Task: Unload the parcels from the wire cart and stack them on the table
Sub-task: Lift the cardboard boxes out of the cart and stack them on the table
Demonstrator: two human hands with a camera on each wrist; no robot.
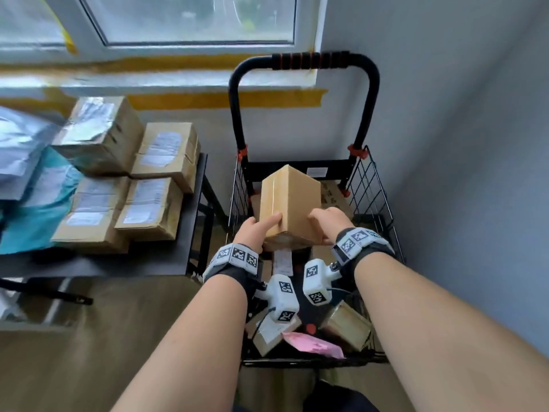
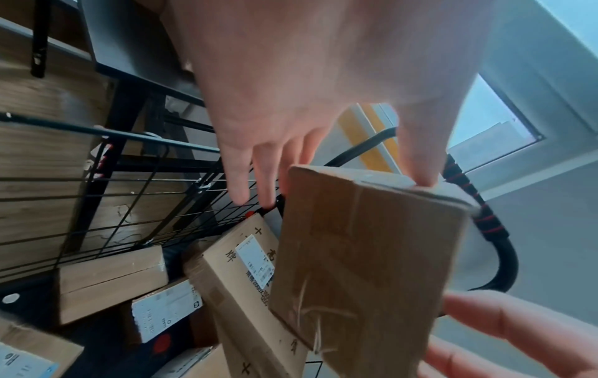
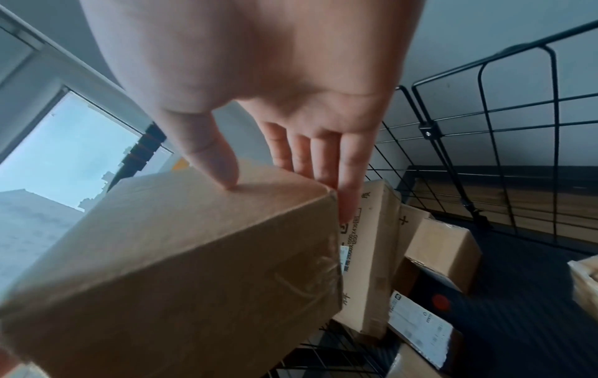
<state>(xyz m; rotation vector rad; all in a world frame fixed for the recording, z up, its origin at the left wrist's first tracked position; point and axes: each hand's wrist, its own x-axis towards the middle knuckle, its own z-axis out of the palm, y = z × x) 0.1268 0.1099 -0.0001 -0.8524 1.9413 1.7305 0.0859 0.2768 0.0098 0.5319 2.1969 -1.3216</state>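
Observation:
I hold a plain brown cardboard box (image 1: 289,200) tilted in the air over the black wire cart (image 1: 378,188). My left hand (image 1: 261,230) grips its near left side, and my right hand (image 1: 325,221) grips its near right side. In the left wrist view the left thumb (image 2: 420,163) presses the box (image 2: 365,255) at its top edge, with the fingers behind it. In the right wrist view the right thumb (image 3: 213,158) lies on the box (image 3: 194,255) and the fingers run down its side. Several parcels (image 1: 273,331) lie in the cart below.
The dark table (image 1: 166,260) stands left of the cart with stacked cardboard parcels (image 1: 118,179) and grey and teal mailers (image 1: 26,173). The cart handle (image 1: 309,60) rises at the far end by the window. A long printed box (image 2: 246,281) and a pink mailer (image 1: 312,343) lie in the cart.

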